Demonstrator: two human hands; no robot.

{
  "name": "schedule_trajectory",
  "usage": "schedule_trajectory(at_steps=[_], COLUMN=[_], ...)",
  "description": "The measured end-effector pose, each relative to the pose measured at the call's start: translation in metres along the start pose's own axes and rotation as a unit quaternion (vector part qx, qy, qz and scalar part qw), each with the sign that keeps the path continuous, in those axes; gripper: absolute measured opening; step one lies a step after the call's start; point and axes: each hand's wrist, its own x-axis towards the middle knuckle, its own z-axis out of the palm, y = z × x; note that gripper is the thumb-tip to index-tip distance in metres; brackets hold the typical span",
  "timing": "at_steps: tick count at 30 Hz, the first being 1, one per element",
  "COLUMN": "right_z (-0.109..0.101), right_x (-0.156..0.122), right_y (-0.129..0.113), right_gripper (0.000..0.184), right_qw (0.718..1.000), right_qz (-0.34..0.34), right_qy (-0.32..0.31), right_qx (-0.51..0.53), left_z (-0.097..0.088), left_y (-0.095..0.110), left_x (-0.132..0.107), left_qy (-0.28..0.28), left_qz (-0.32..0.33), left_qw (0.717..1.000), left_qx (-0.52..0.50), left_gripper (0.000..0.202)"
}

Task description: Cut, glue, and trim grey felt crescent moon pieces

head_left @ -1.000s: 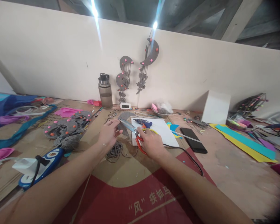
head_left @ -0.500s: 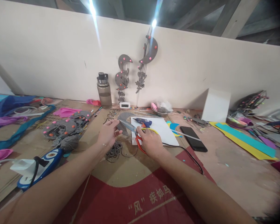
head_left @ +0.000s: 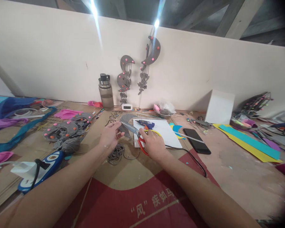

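scissors [head_left: 137,132] in r grip [head_left: 154,144] point fwd-left, long axis diag.

At mid-frame the scissors [head_left: 133,129] are held between the left hand [head_left: 110,135] and the right hand [head_left: 154,142]; below the left hand a coil of cord [head_left: 116,154] is laid; behind the right hand, a glue gun [head_left: 147,124] is set on the sheet [head_left: 168,131]; right of it the phone [head_left: 199,148] is placed; at upper centre-left the bottle [head_left: 106,97] is stood left of the clock [head_left: 127,107].

Both forearms [head_left: 79,172] are bare — a small pale fleck [head_left: 106,146] shows low on the left hand [head_left: 110,135].
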Motion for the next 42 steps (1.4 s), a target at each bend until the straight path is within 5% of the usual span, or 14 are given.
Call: schedule_trajectory(at_steps=[26, 42], right_z=[0.004, 0.009], right_x=[0.001, 0.003], right_y=[-0.008, 0.005], right_gripper=[0.048, 0.045], right_qw=[1.0, 0.997], right_qz=[0.004, 0.008], right_qy=[0.002, 0.012], right_qx=[-0.011, 0.075], left_z=[-0.001, 0.002], left_y=[-0.009, -0.001], left_x=[0.001, 0.002], left_qy=[0.016, 0.003], left_qz=[0.02, -0.009], left_qw=[1.0, 1.0], left_qx=[-0.009, -0.002], left_gripper=[0.014, 0.008])
